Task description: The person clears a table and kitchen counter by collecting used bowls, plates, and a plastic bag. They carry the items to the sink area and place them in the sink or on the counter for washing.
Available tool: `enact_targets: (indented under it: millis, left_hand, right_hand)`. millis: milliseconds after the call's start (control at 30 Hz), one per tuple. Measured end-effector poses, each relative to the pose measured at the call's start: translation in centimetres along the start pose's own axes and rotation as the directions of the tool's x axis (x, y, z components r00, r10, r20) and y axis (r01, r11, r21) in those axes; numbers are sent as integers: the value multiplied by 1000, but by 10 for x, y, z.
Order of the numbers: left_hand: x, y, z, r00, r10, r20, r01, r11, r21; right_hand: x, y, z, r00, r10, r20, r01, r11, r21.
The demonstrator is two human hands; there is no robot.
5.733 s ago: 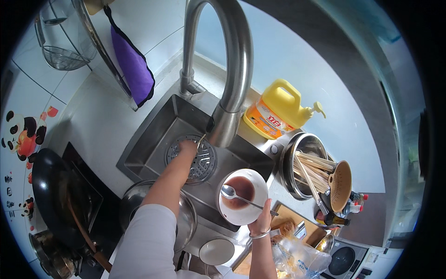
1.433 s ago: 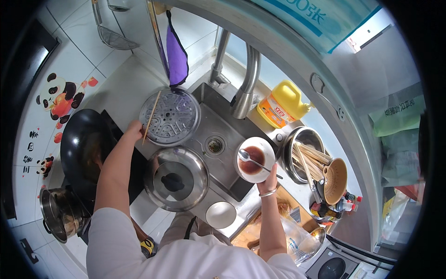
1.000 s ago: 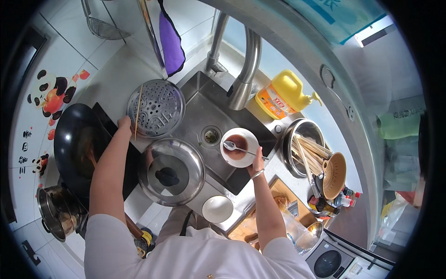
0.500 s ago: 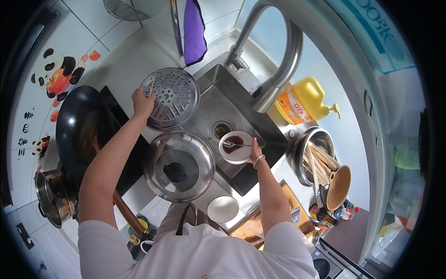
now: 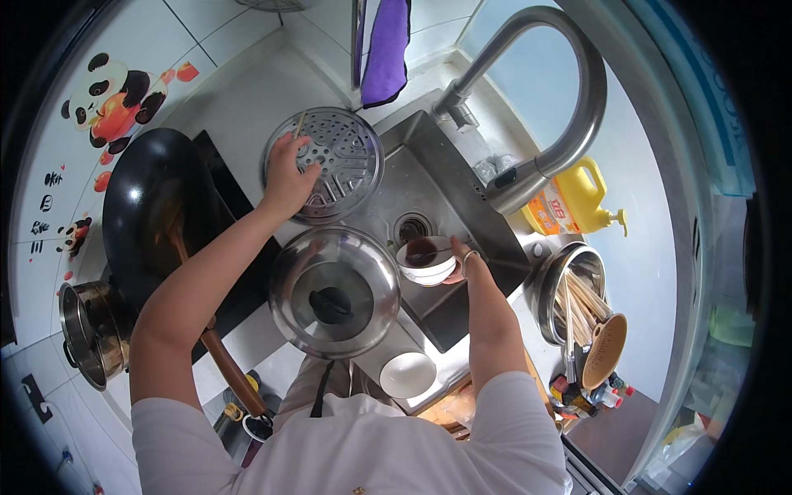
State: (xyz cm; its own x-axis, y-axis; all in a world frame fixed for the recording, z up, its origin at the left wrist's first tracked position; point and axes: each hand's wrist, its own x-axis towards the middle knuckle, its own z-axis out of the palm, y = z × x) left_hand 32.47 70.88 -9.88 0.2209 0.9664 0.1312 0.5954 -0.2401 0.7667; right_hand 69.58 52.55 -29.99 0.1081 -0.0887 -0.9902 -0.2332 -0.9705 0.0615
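My right hand [image 5: 462,257] grips a white bowl [image 5: 426,275] over the sink, tipped to one side. Dark reddish-brown liquid [image 5: 421,252] lies in it, and a metal spoon [image 5: 443,250] rests against the rim under my fingers. Over the left part of a round perforated steel steamer rack [image 5: 346,157] is my left hand [image 5: 290,175]. Its fingers are closed on wooden chopsticks [image 5: 300,124], only a short end of which shows; whether there is one or a pair I cannot tell. The sink drain [image 5: 411,227] lies just beyond the bowl.
Nearer me is a steel-rimmed glass lid [image 5: 285,289], with a second white bowl [image 5: 407,375] beside it. A black wok [image 5: 148,198] and a pot [image 5: 95,334] stand left. The faucet [image 5: 590,82], yellow pump bottle [image 5: 582,194] and steel basin [image 5: 549,289] with chopsticks are right.
The bowl in my right hand has tilted further and its outer side now shows. My left hand has turned further over the steamer rack. The whole view has shifted slightly.
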Motion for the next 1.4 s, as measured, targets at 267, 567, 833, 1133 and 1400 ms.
enact_targets:
  millis: [267,567,833,1133,1400]
  left_hand:
    - [-6,-3,-8,998,65,17,-65,998,8]
    - [-6,-1,-11,999,12,49,-10,999,-49]
    - [-7,-8,-14,999,2,54,2,997,-73]
    - [-10,-6,-13,997,14,74,-7,996,-93]
    - [-13,28,-12,992,31,122,-20,996,-88]
  right_hand:
    - [-33,-21,7,996,15,-90,-37,967,-250]
    - [-32,-40,5,982,186,-14,-183,948,-260]
    - [-54,-60,14,983,180,-31,-178,910,-374]
    - [-42,-31,13,993,-89,-80,72,978,-194]
    - [-119,64,2,694,-719,-37,716,684,141]
